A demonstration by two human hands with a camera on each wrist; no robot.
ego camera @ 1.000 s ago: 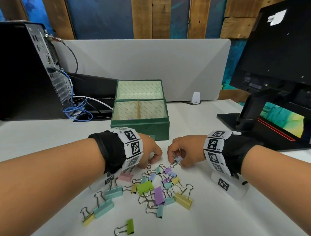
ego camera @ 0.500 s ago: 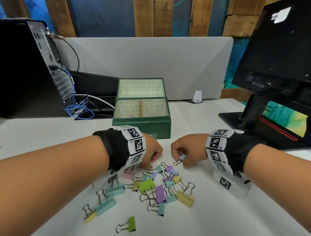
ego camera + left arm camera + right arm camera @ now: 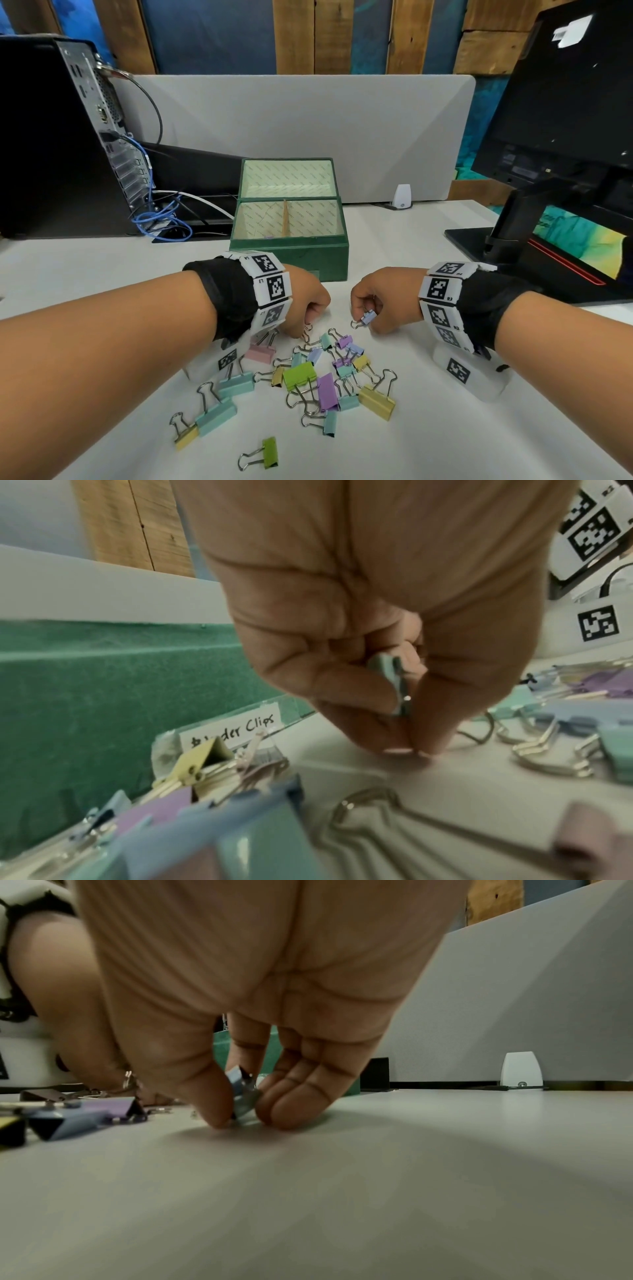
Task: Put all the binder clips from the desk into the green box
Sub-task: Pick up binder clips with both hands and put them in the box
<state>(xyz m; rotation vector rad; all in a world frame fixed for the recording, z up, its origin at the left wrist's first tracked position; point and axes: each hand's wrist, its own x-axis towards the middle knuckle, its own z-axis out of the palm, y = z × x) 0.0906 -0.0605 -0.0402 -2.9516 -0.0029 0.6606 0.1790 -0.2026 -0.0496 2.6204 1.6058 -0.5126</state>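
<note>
White desk, grey partition behind. Green box open at centre, just beyond hands. Binder clips scattered on desk near both wrists. Right hand pinches small blue clip, fingertips on desk. Left hand pinches small teal clip, fingertips down on desk.
</note>
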